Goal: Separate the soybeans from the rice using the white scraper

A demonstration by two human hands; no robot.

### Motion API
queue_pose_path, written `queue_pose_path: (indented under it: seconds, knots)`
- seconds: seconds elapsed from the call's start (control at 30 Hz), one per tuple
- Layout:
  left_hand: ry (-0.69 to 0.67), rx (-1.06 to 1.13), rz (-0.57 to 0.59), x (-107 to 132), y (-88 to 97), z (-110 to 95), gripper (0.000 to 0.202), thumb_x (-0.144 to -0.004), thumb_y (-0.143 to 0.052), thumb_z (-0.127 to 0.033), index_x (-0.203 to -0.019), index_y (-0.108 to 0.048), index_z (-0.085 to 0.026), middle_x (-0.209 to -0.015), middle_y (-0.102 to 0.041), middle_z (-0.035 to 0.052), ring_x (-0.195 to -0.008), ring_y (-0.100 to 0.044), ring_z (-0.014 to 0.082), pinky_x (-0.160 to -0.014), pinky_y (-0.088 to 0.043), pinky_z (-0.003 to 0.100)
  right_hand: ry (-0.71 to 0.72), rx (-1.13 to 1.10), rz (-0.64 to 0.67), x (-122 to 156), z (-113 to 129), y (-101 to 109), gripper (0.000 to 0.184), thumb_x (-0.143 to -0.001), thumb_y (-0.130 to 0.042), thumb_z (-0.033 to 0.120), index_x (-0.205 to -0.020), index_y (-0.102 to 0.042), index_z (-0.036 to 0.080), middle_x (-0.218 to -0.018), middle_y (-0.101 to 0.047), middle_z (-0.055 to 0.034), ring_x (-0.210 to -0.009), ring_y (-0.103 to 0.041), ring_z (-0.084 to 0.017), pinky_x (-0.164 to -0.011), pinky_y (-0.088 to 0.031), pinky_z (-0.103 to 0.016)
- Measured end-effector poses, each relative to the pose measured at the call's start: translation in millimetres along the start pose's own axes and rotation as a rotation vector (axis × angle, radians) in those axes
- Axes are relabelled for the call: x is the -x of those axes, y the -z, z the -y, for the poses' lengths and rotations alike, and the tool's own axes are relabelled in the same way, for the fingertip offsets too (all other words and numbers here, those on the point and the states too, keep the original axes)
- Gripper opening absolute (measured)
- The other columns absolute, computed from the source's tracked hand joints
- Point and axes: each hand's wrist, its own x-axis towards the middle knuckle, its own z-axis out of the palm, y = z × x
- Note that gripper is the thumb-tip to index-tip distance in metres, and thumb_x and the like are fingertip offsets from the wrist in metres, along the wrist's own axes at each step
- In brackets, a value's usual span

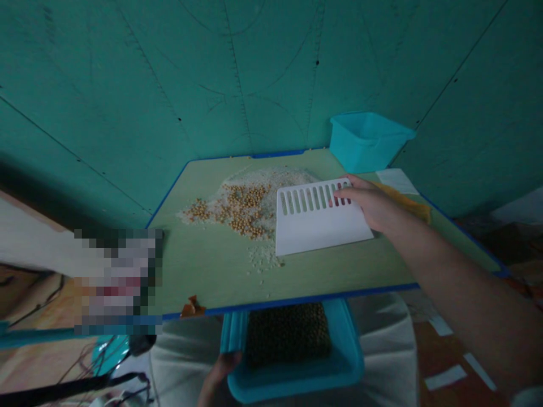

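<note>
My right hand (360, 198) grips the upper right edge of a white plastic scraper (322, 232) with a row of slots, the fingers showing through the slots. The scraper is tilted over the table. To its left, white grains like rice (280, 178) and round yellowish beans (246, 200) lie in a spread heap. My left hand (220, 367) is at the left wall of a turquoise bin (297, 390) on my lap, thumb over the rim and the other fingers hidden. Many small dark beans or grains (288, 336) fill the bin's bottom; their kind is unclear.
A second turquoise bin (369, 144) stands at the table's back right. Beside it lie a white sheet (397, 180) and a yellow cloth (407, 203). An orange-brown scrap (192, 307) lies at the front edge of the green table (203, 282). A green wall (254, 73) rises behind.
</note>
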Motion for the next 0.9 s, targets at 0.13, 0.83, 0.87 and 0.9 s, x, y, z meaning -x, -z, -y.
queue_pose_path:
  seconds: [0.13,0.83,0.87,0.9]
  knots:
    - [0.017,0.04,0.013,1.2,-3.2,-2.3,0.013,-0.062,-0.069,-0.027,-0.074,-0.075,-0.026,-0.077,-0.077,0.0031,-0.102,-0.059,0.0372,-0.09,-0.044,0.048,-0.016,0.026,0.052,2.1,0.8,1.7,0.015,-0.06,-0.062,0.018,-0.069,-0.051,0.022,-0.056,-0.057,0.0036,-0.05,-0.049,-0.011,-0.047,-0.036,-0.024]
    - [0.071,0.083,0.04,5.7,-14.8,-7.8,0.026,-0.057,-0.075,-0.027,-0.083,-0.076,-0.024,-0.088,-0.076,0.0028,-0.1,-0.061,0.0363,-0.093,-0.043,0.045,-0.045,-0.095,0.117,11.3,-0.9,-9.1,0.02,-0.055,-0.063,0.015,-0.069,-0.051,0.023,-0.055,-0.059,0.0047,-0.048,-0.054,-0.013,-0.046,-0.039,-0.025]
    - [0.076,0.085,0.045,5.8,-14.1,-7.5,0.027,-0.057,-0.075,-0.027,-0.083,-0.076,-0.023,-0.089,-0.076,0.0031,-0.099,-0.061,0.0362,-0.093,-0.044,0.044,-0.047,-0.1,0.123,11.3,-1.1,-8.9,0.02,-0.055,-0.063,0.015,-0.07,-0.051,0.023,-0.055,-0.059,0.0048,-0.049,-0.055,-0.013,-0.046,-0.039,-0.025]
    - [0.079,0.088,0.047,6.0,-13.8,-7.4,0.026,-0.058,-0.074,-0.027,-0.084,-0.076,-0.023,-0.089,-0.076,0.0031,-0.098,-0.062,0.0357,-0.092,-0.044,0.044,-0.047,-0.101,0.131,11.2,-1.3,-8.8,0.02,-0.056,-0.064,0.016,-0.07,-0.051,0.023,-0.055,-0.059,0.0048,-0.048,-0.055,-0.013,-0.046,-0.039,-0.025]
